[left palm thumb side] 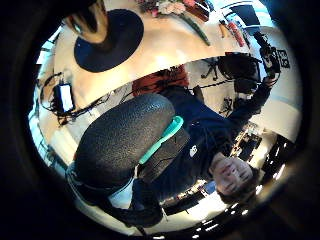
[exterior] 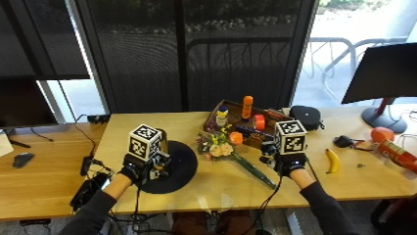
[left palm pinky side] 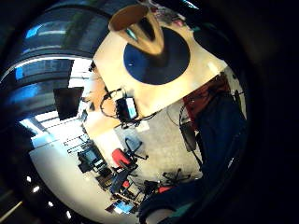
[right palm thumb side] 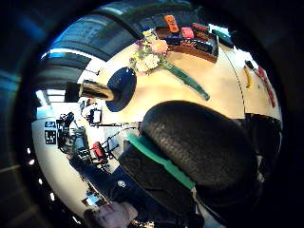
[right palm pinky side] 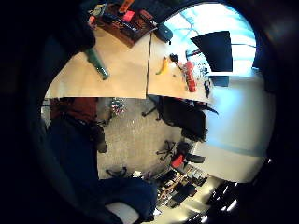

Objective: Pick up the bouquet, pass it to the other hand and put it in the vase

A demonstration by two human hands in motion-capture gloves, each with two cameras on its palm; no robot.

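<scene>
The bouquet (exterior: pixel 218 146) lies on the table between my hands, its pink and cream blooms toward the back and its green wrapped stem (exterior: pixel 255 174) running to the front right. It also shows in the right thumb side palm view as the bouquet (right palm thumb side: pixel 152 57). A gold vase (left palm pinky side: pixel 138 25) stands on a dark round mat (exterior: pixel 181 169); in the outside view my left hand (exterior: pixel 137 171) hides most of it. This hand hovers over the mat's left edge and holds nothing. My right hand (exterior: pixel 287 164) hovers just right of the stem's end, also holding nothing.
A wooden tray (exterior: pixel 244 125) with bottles and small items stands behind the bouquet. A black pouch (exterior: pixel 305 116), a banana (exterior: pixel 333 160), an orange ball (exterior: pixel 382 133) and a monitor (exterior: pixel 384 73) are to the right. Cables and a device (exterior: pixel 88 188) lie at the front left.
</scene>
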